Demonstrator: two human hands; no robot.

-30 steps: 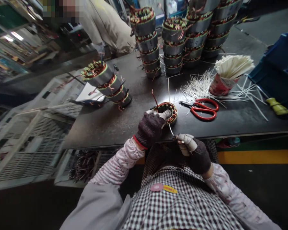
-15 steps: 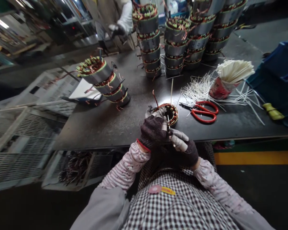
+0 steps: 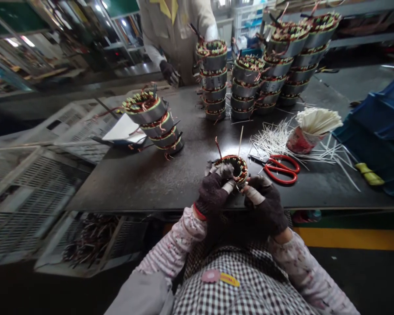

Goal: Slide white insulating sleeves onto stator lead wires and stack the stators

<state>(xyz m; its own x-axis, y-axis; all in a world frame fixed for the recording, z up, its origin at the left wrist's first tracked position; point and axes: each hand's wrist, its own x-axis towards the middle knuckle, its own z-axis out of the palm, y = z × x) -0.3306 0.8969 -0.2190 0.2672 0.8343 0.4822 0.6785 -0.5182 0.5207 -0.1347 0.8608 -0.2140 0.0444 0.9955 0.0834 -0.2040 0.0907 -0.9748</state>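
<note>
The wire ring (image 3: 232,168) is sitting on the dark table (image 3: 144,183), close to its near edge and right in front of the person. The left hand (image 3: 214,192), in a dark glove, is curling its fingers around the ring's near left side and holding it. The right hand (image 3: 264,203) is pressing bent fingers against the ring's near right side, and I cannot tell if it is pinching anything thin. 1 white strip (image 3: 240,140) and 1 red wire (image 3: 218,148) are sticking up from the ring's far side. A few things are looking risky to me. The ring is lying so near the table edge that a hard tug could be pulling it off. Fingers pushing too hard could be bending or scraping the thin copper wires inside. The red scissors (image 3: 280,168) are lying just right of the ring with their tips pointing at it, so a quick sideways reach could be bumping them. The leaning stack (image 3: 154,120), far left of the ring, is looking tippy too.
</note>
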